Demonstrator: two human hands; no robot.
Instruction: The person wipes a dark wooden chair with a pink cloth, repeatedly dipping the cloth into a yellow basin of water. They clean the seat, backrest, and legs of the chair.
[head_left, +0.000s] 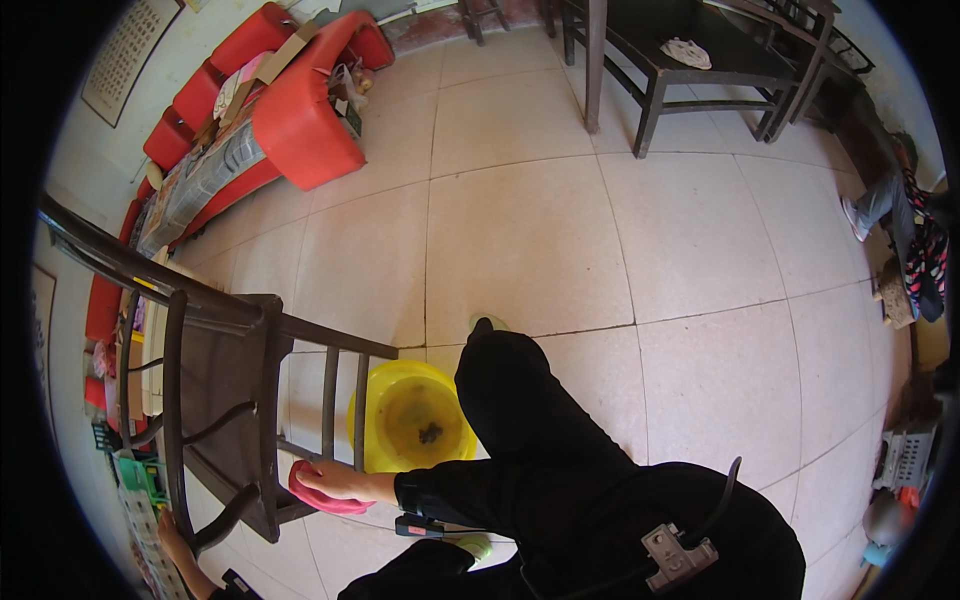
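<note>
My right hand (330, 480) presses a pink cloth (319, 500) near the lower rails of a dark wooden chair (225, 405). The chair looks tilted; I cannot tell exactly how it rests. At the far lower left my left hand (176, 536) grips a rounded bar of the chair, its fingers partly hidden. Beside the chair's rails, on the floor, a yellow plastic basin (465, 442) holds murky brownish water with a small dark clump in it. The basin's left part shows behind the rails. My shod foot (487, 324) is just above and right of the basin.
A red sofa (307, 135) with a cardboard piece and bags stands upper left. At the upper right is a dark wooden bench (720, 75) with a pale cloth (686, 53). A person's leg (874, 204) shows at the right edge. Grey plastic crates (906, 455) stand lower right.
</note>
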